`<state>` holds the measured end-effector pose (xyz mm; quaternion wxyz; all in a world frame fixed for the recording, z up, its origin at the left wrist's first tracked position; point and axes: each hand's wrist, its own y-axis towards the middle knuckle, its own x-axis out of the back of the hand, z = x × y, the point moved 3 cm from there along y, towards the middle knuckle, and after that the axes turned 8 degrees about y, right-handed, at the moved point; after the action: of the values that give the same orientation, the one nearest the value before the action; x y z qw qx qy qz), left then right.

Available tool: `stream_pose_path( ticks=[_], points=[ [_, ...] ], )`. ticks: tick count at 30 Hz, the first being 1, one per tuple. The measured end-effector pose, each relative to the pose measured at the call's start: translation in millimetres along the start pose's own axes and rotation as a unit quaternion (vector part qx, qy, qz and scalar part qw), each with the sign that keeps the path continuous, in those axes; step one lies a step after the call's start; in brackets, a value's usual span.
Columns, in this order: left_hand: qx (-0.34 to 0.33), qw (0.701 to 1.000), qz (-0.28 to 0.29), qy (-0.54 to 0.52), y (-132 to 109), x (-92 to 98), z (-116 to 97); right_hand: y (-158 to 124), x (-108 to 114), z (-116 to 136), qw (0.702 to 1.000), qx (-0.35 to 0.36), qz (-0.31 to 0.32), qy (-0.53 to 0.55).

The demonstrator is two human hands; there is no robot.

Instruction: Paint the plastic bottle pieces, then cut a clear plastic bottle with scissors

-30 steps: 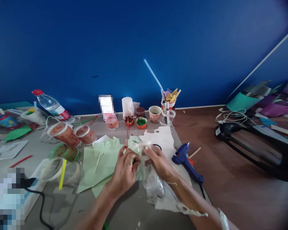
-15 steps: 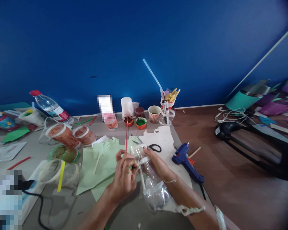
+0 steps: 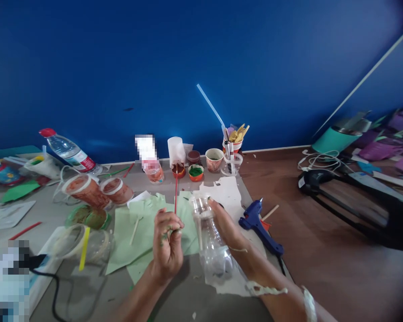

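Observation:
My right hand (image 3: pixel 226 226) is wrapped round a clear plastic bottle (image 3: pixel 218 257), whose open upper end points away from me. Left of the bottle is my left hand (image 3: pixel 168 246), its fingers curled and pinched together; whatever they hold, if anything, is too small to make out. Green smears mark its fingers. Just beyond it, a thin red stick (image 3: pixel 176 192) slants from a small cup of dark red paint (image 3: pixel 178 171). White paper (image 3: pixel 231 190) lies under the bottle, and pale green paper (image 3: pixel 121 237) lies to the left.
A blue glue gun (image 3: pixel 260 226) lies right of the bottle. Along the back stand a green paint cup (image 3: pixel 196 173), a paper cup (image 3: pixel 214 160) and a cup of wooden utensils (image 3: pixel 233 144). Brown-painted containers (image 3: pixel 83 188) are at left; a black-framed object (image 3: pixel 349 210) is at right.
My left hand has come away from the bottle, moving left and slightly down. The bottle has tilted more upright in my right hand, and its upper end now covers most of the scissors.

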<state>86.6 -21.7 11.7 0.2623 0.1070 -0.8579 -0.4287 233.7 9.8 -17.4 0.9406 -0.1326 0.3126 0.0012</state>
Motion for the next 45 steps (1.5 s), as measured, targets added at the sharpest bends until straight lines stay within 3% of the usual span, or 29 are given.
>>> stream_pose_path(
  ticks=[7, 14, 30, 45],
  points=[
    [-0.031, 0.994, 0.066, 0.077, -1.1, -7.6, 0.2, 1.0, -0.3, -3.8, 0.998, 0.056, 0.014, -0.016],
    [-0.091, 0.982, 0.125, 0.112, -2.2, -14.2, -0.6, -3.4, -2.1, 0.4, 0.999, 0.048, -0.001, -0.005],
    [-0.066, 0.988, 0.091, 0.107, -0.8, -9.6, 1.1, 0.3, 0.7, -10.5, 1.0, 0.017, 0.009, 0.024],
    [-0.047, 0.969, 0.169, 0.173, 3.0, -11.4, 1.6, -1.7, 4.2, -11.3, 0.997, 0.024, 0.002, -0.076]
  ],
)
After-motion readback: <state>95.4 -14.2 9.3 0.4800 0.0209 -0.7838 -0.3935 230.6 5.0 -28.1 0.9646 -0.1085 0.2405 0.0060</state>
